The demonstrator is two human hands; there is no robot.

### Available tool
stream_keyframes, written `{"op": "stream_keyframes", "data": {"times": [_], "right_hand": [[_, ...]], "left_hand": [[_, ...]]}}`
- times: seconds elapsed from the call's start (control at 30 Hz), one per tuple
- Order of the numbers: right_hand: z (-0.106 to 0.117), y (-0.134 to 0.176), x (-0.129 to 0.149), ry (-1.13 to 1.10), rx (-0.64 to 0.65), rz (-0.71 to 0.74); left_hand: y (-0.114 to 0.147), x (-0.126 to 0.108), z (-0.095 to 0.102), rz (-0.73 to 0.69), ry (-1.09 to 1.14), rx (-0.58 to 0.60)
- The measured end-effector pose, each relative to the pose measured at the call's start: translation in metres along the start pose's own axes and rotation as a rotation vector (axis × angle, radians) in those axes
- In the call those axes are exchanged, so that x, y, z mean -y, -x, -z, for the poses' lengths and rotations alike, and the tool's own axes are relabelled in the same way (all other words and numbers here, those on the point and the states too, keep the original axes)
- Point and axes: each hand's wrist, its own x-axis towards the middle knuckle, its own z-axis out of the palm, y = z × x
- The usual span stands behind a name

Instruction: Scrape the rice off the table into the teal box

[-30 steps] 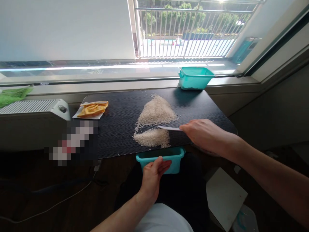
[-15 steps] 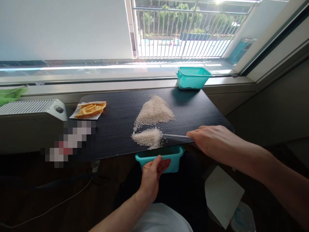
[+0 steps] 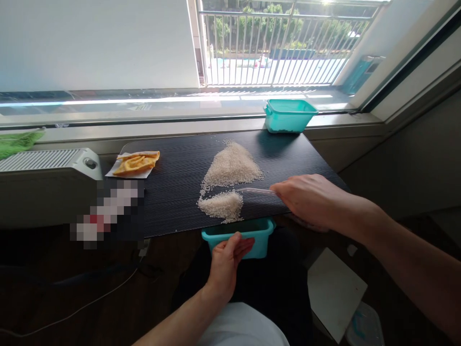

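My left hand [image 3: 226, 264] grips the front of a teal plastic bin [image 3: 261, 246], thumb near its rim, holding it against the table's front edge. In my closed right hand [image 3: 306, 198] is a thin, see-through plastic strip [image 3: 255, 191]; its exact kind cannot be made out. The strip's far end reaches the upper right side of a small heap of white rice [image 3: 221, 205] near the front edge, above the bin. Behind it lies a larger rice heap [image 3: 232, 165], joined by a thin trail of grains on the left.
A second teal bin [image 3: 290, 117] stands at the table's back right by the window. Yellow-orange food-like pieces [image 3: 137, 163] lie on white paper at the dark table's [image 3: 173, 192] left. A white radiator [image 3: 46, 161] is beyond. Below right are a white board [image 3: 336, 293] and a clear lidded box [image 3: 365, 324].
My right hand has moved away from me and slightly left, carrying the strip from the small heap's right side to its upper edge. My left hand and bin stay put.
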Motion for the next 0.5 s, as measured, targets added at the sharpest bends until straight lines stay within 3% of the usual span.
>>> {"op": "stream_keyframes", "data": {"times": [0.2,0.5], "right_hand": [[0.005,-0.033,0.008,0.046,-0.088,0.079],[-0.014,0.007,0.023,-0.017,0.042,0.129]], "left_hand": [[0.004,-0.006,0.006,-0.02,0.008,-0.024],[0.002,-0.006,0.01,-0.017,0.001,-0.026]]}}
